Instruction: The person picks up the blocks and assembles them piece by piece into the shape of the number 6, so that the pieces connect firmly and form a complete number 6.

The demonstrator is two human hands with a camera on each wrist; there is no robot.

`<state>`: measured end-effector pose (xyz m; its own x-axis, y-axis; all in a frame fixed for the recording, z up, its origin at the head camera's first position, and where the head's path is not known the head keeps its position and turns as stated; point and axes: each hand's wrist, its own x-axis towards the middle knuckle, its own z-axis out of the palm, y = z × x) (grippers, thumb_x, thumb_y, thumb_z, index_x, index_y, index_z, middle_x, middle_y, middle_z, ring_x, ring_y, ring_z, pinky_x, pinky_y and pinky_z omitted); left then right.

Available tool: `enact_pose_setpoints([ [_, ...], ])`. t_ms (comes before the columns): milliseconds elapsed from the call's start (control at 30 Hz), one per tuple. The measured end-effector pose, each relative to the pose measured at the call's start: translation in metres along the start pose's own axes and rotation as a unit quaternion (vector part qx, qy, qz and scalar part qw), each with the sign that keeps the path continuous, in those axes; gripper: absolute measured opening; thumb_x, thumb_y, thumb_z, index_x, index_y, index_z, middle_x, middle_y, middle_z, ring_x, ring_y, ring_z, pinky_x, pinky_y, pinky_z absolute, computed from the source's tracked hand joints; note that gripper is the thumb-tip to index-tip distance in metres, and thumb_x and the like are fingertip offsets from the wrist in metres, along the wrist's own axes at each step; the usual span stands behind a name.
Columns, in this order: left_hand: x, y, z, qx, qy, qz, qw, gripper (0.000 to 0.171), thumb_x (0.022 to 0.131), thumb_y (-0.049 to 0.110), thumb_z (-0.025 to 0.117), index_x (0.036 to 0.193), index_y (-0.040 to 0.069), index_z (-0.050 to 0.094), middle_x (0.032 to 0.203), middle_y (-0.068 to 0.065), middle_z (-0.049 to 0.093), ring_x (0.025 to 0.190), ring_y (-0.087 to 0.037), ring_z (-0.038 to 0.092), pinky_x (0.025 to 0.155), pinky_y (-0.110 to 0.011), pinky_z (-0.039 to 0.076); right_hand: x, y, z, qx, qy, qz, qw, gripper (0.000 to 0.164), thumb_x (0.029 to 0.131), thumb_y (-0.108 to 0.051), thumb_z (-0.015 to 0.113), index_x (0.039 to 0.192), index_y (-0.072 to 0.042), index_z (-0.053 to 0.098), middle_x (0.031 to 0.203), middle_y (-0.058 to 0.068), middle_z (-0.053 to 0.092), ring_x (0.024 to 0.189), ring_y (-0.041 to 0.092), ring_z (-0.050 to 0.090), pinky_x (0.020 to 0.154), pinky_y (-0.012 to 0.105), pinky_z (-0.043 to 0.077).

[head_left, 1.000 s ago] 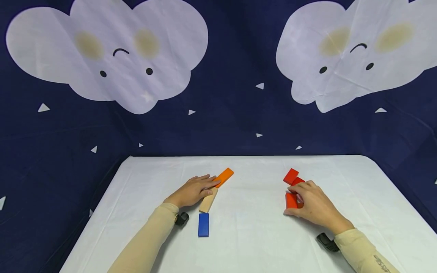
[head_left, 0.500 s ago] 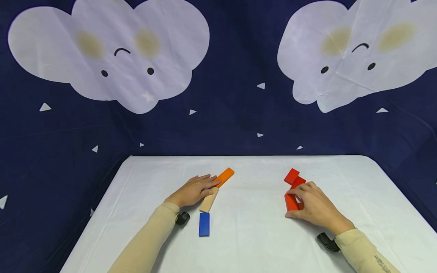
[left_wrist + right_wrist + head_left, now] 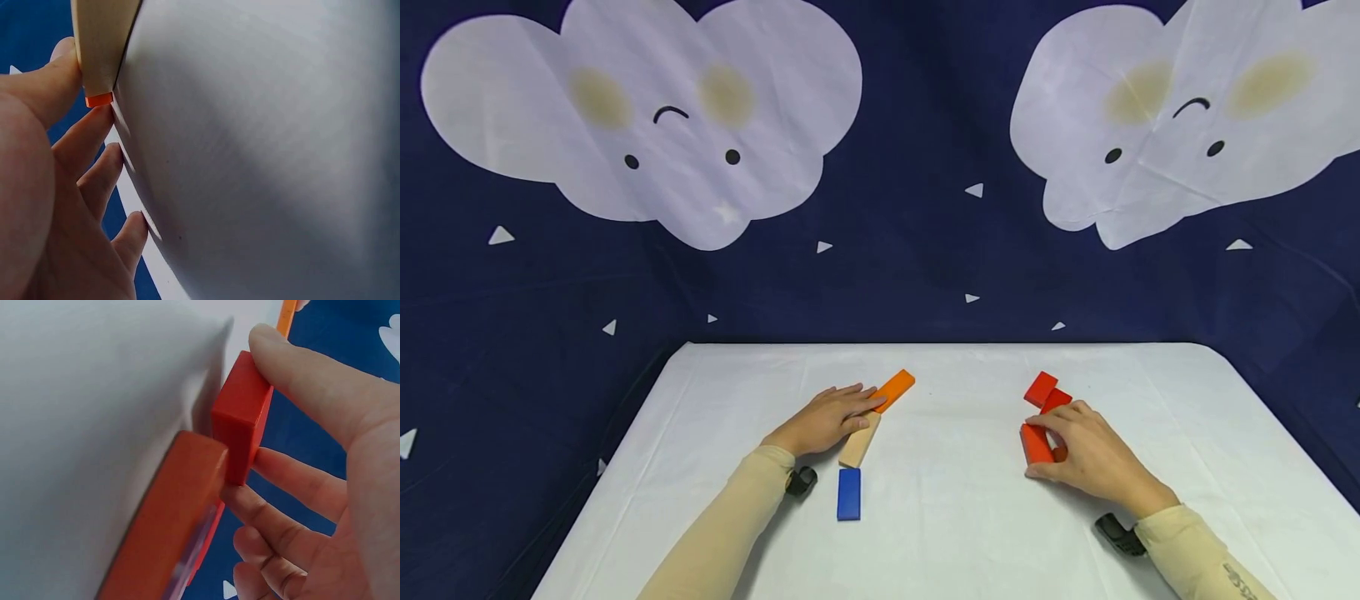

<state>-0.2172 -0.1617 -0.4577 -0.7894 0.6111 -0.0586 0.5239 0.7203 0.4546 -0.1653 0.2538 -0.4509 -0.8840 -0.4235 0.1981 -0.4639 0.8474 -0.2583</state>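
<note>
Pinches a red block [image 3: 1037,444] between thumb and fingers of the right hand [image 3: 1101,450], at lower right of the head view, with a red-brown block [image 3: 165,519] close by at bottom centre of the right wrist view. Rests the left hand [image 3: 823,421], fingers extended, on an orange block [image 3: 897,390] and a pale wooden block [image 3: 860,443], lower left of centre. Has a blue block [image 3: 848,494] just below these on the white surface [image 3: 947,533], plus two more red blocks [image 3: 1041,389] above the right hand.
</note>
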Motion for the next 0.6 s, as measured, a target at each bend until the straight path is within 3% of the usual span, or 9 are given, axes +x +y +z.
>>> enact_pose_setpoints([
  [400,0.001,-0.001,0.001,0.004,-0.001,0.004,1.0000,0.050,0.106,0.032,0.051,0.153,0.018,0.045,0.159,-0.005,0.039,0.150,-0.028,0.028,0.121,-0.056,0.018,0.001,-0.019,0.000,0.020,0.022,-0.013,0.999,0.066,0.065,-0.043,0.093,0.121,-0.014,0.072,0.120,0.012,0.067,0.110,0.029,0.052,0.095,0.055,0.046],
  [600,0.001,-0.002,0.002,0.007,0.001,0.005,1.0000,0.050,0.106,0.032,0.051,0.153,0.019,0.044,0.159,-0.005,0.039,0.150,-0.028,0.029,0.121,-0.056,0.018,0.003,-0.033,0.003,0.031,0.022,-0.016,0.999,0.068,0.065,-0.045,0.093,0.122,-0.015,0.071,0.119,0.003,0.066,0.111,0.022,0.052,0.092,0.047,0.051],
])
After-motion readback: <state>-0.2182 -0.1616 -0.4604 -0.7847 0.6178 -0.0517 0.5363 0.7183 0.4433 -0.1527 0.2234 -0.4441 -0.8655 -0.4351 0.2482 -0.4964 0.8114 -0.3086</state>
